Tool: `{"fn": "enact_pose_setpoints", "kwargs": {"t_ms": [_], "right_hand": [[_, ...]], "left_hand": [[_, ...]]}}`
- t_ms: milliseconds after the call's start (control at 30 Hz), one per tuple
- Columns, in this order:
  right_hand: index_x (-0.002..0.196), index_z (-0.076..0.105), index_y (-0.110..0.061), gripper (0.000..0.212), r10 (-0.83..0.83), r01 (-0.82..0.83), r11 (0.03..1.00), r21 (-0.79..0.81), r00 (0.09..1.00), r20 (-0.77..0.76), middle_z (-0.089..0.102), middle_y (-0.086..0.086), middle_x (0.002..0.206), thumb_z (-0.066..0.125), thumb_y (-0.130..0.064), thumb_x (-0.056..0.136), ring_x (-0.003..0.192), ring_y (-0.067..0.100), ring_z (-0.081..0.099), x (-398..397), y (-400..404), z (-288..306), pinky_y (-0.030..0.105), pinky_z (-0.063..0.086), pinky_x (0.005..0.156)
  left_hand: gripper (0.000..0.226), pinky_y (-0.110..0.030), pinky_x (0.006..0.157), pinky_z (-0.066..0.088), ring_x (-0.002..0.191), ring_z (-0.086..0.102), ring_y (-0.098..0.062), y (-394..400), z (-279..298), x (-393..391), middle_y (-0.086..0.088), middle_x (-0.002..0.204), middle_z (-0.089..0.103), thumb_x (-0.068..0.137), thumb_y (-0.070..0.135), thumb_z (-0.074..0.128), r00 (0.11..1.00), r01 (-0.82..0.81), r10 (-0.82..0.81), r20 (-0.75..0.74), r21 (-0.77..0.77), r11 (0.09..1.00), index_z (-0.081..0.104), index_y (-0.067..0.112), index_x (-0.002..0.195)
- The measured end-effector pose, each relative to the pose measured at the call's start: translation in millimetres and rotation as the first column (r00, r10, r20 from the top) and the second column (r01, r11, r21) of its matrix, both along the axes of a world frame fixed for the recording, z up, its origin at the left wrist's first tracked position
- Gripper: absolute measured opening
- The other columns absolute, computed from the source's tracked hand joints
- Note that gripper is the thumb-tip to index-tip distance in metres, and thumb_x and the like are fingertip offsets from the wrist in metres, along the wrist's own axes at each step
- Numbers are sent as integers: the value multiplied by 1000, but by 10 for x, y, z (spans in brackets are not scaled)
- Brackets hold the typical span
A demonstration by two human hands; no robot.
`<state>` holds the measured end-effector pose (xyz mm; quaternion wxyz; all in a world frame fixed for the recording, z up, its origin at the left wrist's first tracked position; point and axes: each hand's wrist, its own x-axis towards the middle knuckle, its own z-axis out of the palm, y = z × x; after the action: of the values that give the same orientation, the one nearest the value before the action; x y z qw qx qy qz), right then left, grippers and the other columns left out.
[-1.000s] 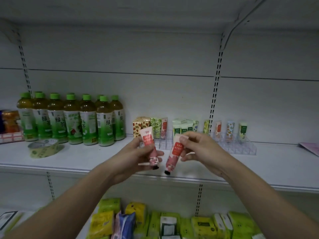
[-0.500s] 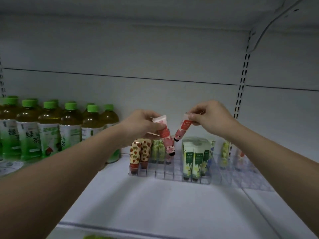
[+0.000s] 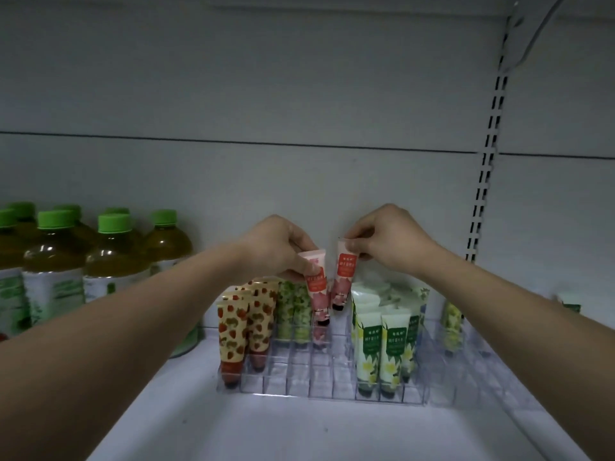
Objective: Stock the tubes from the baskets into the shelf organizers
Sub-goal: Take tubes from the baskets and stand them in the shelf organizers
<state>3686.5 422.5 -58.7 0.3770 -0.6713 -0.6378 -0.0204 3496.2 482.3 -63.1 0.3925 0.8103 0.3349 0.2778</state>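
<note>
Head view: two pink tubes over the clear organizer (image 3: 332, 390).
Left hand (image 3: 276, 247) pinching left pink tube (image 3: 316, 287); right hand (image 3: 386, 242) pinching right pink tube (image 3: 342, 277), caps down.

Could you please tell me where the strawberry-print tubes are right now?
In the head view, the strawberry-print tubes stand in the clear plastic organizer's left end, beside the green-capped tea bottles.

Left hand (image 3: 278, 247) and right hand (image 3: 387, 239) each pinch a pink tube (caps down) over the clear organizer (image 3: 332, 387)
</note>
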Motion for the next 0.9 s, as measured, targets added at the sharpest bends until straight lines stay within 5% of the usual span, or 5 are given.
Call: {"fn": "enact_pose_setpoints", "kwargs": {"t_ms": [167,333,667,900], "right_hand": [[91,79,-14,8,-13,20,995,-95,998,69,72,-7,82,75,-13,83,74,1,64,-4,32,-108,12,47,66],[89,79,-16,7,-17,27,992,-125,997,81,75,-6,84,76,-16,83,72,1,66,-58,52,-147,10,45,60],[95,79,-18,14,-77,151,958,-244,955,288,76,-3,95,78,-18,81,82,10,63,-179,121,-250,21,45,76],[111,72,-8,26,-77,229,879,-419,934,350,71,7,110,59,-17,90,97,23,65,-327,172,-179,32,55,84]], "left_hand": [[19,-34,76,61,83,73,-24,125,-38,18,-15,92,73,76,-3,75,997,35,-36,-70,-7,999,71,-3,95],[17,-24,66,59,79,73,-22,154,11,53,-13,88,74,75,-4,76,993,57,-58,-103,-13,998,73,-2,92],[14,-31,71,61,77,72,-25,121,-47,122,-15,84,74,72,-5,78,994,32,-24,-111,70,997,73,1,83],[20,-29,74,60,77,72,-19,88,-150,187,-7,86,75,71,7,83,963,-8,80,-259,268,964,76,5,89]]}}
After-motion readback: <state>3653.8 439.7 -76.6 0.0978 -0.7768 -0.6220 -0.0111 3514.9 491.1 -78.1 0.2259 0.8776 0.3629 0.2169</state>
